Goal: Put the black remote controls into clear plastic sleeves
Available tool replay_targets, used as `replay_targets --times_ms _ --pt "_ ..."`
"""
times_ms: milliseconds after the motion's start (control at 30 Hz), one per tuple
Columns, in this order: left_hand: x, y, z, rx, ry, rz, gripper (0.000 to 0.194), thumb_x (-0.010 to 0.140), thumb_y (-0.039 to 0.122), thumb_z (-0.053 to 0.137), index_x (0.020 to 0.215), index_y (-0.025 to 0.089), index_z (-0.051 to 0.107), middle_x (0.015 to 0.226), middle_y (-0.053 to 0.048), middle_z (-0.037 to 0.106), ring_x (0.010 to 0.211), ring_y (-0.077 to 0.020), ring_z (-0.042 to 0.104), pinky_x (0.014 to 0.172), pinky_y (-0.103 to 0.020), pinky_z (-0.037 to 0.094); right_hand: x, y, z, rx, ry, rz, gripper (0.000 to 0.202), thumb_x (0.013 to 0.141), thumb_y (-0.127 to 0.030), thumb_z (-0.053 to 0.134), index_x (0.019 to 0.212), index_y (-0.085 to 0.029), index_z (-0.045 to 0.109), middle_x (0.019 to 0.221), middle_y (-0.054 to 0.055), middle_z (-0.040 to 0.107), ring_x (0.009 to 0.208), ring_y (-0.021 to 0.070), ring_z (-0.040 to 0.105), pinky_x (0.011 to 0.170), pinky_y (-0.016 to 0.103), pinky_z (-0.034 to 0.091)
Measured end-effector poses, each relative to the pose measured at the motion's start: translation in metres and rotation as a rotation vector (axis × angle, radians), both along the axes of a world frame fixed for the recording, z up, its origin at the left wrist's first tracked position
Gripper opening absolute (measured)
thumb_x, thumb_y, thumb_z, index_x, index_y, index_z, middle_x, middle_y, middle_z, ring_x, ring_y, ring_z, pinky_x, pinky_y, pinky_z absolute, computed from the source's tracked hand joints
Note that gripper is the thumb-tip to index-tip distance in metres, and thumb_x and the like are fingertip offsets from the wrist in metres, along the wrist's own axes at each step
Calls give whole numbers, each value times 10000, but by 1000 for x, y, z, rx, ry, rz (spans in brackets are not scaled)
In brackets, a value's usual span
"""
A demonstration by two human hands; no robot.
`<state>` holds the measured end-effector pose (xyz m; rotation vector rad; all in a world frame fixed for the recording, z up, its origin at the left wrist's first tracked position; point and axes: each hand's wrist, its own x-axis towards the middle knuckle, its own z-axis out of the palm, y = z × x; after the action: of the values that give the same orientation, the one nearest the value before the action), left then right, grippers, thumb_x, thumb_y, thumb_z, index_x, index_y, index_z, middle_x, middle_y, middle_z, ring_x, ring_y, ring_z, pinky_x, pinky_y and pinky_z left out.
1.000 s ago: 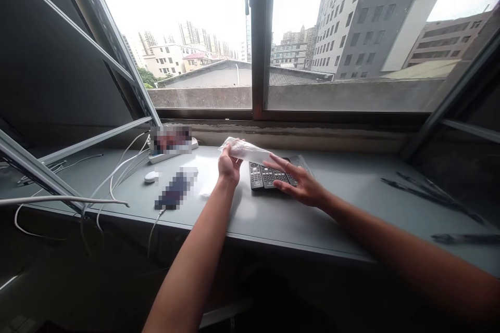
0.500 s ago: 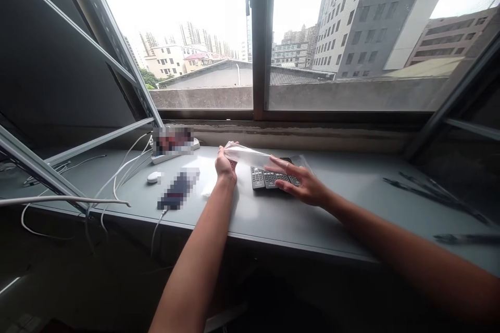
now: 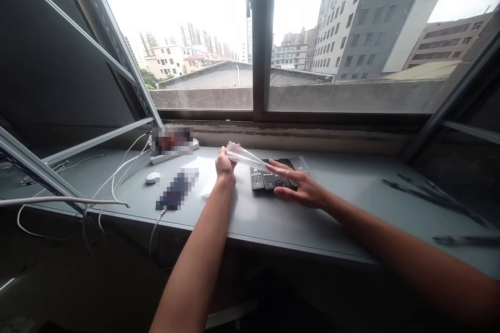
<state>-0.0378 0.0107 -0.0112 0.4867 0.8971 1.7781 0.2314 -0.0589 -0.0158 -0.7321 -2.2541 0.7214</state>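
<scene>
My left hand (image 3: 225,166) is closed on one end of a clear plastic bag (image 3: 247,156), its fingers partly hidden behind the wrist. The bag stretches slantwise to my right hand (image 3: 304,186). That hand has its fingers extended and its thumb apart; the fingertips touch the bag's other end, though whether they are inside it I cannot tell. Several black remote controls (image 3: 269,181) lie side by side on the desk beneath the bag and the right fingers. Another clear plastic piece (image 3: 303,164) lies flat behind the right hand.
On the grey desk (image 3: 351,208) at left are a blurred-out dark device (image 3: 176,190) with a cable, a round white object (image 3: 153,177) and a power strip (image 3: 172,156) with white cables. Dark strap-like items (image 3: 429,195) lie at right. Metal shelf posts (image 3: 136,78) flank the window.
The bag has become narrower and more slanted between my hands, uncovering more of the remote controls. My right hand has shifted slightly; the left stays nearly in place.
</scene>
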Motion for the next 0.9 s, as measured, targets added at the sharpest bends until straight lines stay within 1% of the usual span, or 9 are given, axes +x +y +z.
replay_targets --times_ms 200,300,367,433,567,633,733,833,900 --pt "-2 2 -1 39 -37 14 420 1144 367 463 1207 83 766 1133 -188 830 1095 -246 803 954 -320 620 -3 -3 4 -14 45 4 687 1027 -605 732 1658 -403 548 1750 60 481 1663 391 372 1328 659 327" --pt "-1 -2 0 86 -41 -35 529 1146 530 442 1268 119 753 1189 -180 822 1191 -261 778 979 -326 612 -5 -5 7 -80 115 16 738 1021 -655 708 1680 -380 521 1713 44 536 1606 408 475 1314 663 364" --pt "2 -6 1 148 -15 -136 625 1109 668 455 1293 148 749 1251 -179 810 1249 -283 754 993 -346 606 -7 -5 7 -179 187 25 771 1024 -688 677 1704 -384 479 1692 28 563 1557 409 543 1288 671 407" --pt "8 -13 3 192 48 -302 651 1060 727 531 1286 161 760 1299 -185 797 1262 -313 742 1003 -378 600 -9 -2 6 -279 275 53 776 1019 -721 653 1705 -407 471 1682 12 578 1560 387 545 1281 646 436" --pt "20 -26 3 215 212 -692 511 987 593 753 1259 163 803 1275 -186 799 1160 -315 765 987 -379 584 -12 4 2 -461 405 164 795 1005 -788 596 1681 -376 521 1665 64 599 1590 369 512 1268 618 462" --pt "22 -30 3 213 243 -783 449 966 523 803 1230 160 820 1220 -171 806 1082 -289 775 934 -352 589 -12 5 1 -524 433 216 754 1012 -772 601 1639 -353 581 1645 91 620 1576 375 528 1260 632 463" --pt "20 -28 4 183 177 -691 346 936 437 843 1130 151 831 1162 -148 802 1015 -252 764 822 -305 590 -10 5 3 -515 470 220 643 1005 -708 679 1523 -327 701 1567 107 691 1523 386 590 1251 643 474" --pt "16 -23 8 147 34 -473 243 898 357 877 1027 163 807 1126 -124 794 973 -215 746 739 -274 586 -8 5 5 -428 530 106 595 983 -683 730 1416 -278 775 1455 124 765 1411 397 685 1214 643 522" --pt "15 -21 10 147 -49 -402 223 894 341 882 1004 174 783 1148 -108 789 947 -192 740 727 -269 602 -6 5 6 -373 570 27 559 993 -671 724 1359 -256 798 1373 131 803 1316 385 743 1162 625 573"
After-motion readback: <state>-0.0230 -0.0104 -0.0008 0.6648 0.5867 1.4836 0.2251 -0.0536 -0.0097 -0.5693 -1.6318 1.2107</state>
